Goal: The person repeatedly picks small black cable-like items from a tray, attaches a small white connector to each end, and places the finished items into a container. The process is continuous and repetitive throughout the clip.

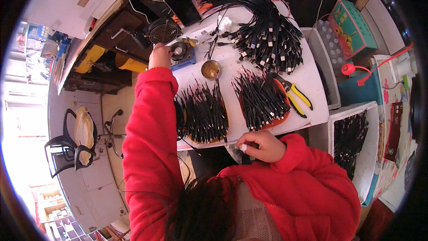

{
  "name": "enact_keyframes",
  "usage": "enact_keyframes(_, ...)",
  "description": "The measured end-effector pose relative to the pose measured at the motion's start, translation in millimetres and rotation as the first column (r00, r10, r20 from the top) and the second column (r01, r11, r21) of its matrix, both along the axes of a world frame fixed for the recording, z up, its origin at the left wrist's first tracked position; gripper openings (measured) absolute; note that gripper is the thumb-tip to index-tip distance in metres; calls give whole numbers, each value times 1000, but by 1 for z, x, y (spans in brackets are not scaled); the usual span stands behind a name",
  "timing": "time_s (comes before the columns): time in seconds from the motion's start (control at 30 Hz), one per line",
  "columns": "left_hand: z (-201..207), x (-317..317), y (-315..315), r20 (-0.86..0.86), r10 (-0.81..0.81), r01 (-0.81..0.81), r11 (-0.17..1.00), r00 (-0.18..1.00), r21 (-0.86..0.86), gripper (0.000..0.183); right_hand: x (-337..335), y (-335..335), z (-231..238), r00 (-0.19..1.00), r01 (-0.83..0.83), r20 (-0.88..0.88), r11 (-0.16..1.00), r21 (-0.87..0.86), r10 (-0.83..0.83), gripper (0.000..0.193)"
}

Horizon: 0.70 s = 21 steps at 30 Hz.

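My left hand reaches far across the white table and rests against the left side of a small blue heating pot; its fingers are hidden behind the hand. My right hand sits at the table's near edge with its fingers curled around a small white piece at the fingertips. Between the hands lie two heaps of short black wires on orange trays. A round brass dish stands beside the pot.
A big bundle of black plug cables fills the table's far part. Yellow-handled pliers lie at the right. A small fan and a phone stand behind the pot. A white foam box of black wires is at right, an office chair at left.
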<state>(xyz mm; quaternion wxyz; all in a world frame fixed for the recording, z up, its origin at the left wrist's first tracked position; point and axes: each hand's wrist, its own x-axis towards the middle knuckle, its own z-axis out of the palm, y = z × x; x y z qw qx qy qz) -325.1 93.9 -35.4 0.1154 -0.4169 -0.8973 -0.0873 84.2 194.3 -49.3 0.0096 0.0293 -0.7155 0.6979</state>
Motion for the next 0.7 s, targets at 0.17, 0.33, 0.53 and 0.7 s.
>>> enact_keyframes(0.17,-6,-6,7,-30,-6,4,997,1000,-79,9,-1,1,-1,999,-15,48,1000,-6,15,14)
enact_keyframes(0.33,-14,-8,10,-55,32,-38,993,998,-112,9,-3,-1,0,1000,-13,-27,998,61,14,14)
enact_keyframes(0.53,10,10,-3,-9,9,-8,999,1000,41,9,7,-4,7,999,41,0,998,39,-41,14)
enact_keyframes(0.7,68,93,-33,433,-153,-122,830,888,544,13,15,-11,22,990,139,-21,989,58,-138,13)
